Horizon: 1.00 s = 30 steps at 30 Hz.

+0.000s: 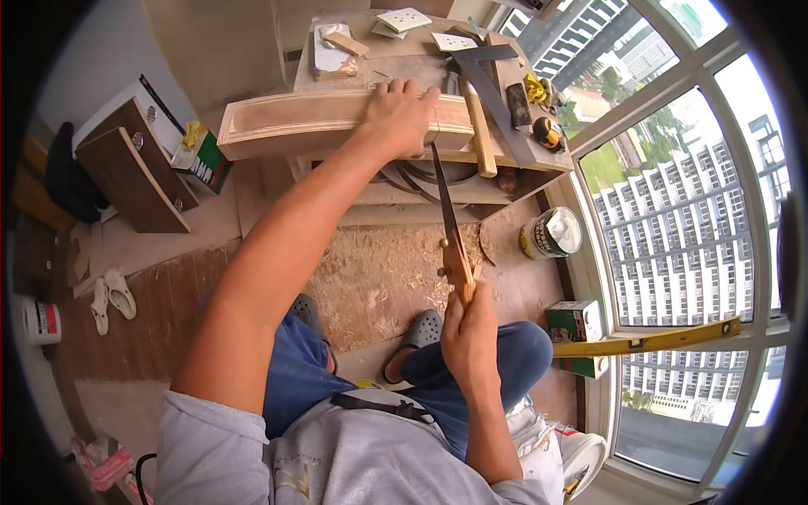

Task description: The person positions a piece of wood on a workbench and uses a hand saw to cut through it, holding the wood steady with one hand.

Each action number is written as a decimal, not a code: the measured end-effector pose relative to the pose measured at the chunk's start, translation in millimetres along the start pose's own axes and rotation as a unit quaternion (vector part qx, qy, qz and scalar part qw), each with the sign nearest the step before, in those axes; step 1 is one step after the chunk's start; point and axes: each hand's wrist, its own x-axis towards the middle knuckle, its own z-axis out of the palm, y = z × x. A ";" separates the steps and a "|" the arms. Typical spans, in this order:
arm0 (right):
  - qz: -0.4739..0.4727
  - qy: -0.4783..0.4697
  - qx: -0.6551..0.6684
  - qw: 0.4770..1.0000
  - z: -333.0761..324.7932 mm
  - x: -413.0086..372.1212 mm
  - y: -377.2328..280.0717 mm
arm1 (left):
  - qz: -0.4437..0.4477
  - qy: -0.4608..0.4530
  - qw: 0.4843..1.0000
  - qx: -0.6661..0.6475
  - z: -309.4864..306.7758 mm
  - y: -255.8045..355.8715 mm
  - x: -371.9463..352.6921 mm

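A long wooden piece (295, 119) with pale layered edges lies across the front of the workbench. My left hand (400, 118) grips it near its right end, with the fingers over the far edge. In my right hand (473, 332) is the wooden handle of a handsaw (448, 206), held low in front of my knees. The dark blade points up and away from me, its tip right at the wooden piece's near edge, just beside my left hand. A thin dark line crosses the wood's front face there.
On the workbench (547, 164) lie a hammer (480, 126), a dark try square (505, 105), a tape measure (549, 133) and white socket plates (404, 20). Wood shavings (379, 278) cover the floor. A bucket (551, 233) and a yellow spirit level (648, 342) stand by the windows at right.
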 end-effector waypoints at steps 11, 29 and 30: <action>-0.048 0.024 0.008 0.998 16.6 93.9 -32.4 | 0.002 0.001 1.000 0.001 0.1 -3.9 1.9; -0.020 0.001 -0.009 1.000 7.8 11.6 2.1 | 0.004 -0.009 1.000 -0.014 1.5 1.3 -2.2; -0.024 0.004 0.010 1.000 6.6 -5.8 8.5 | 0.004 -0.008 1.000 -0.006 2.1 1.2 -0.9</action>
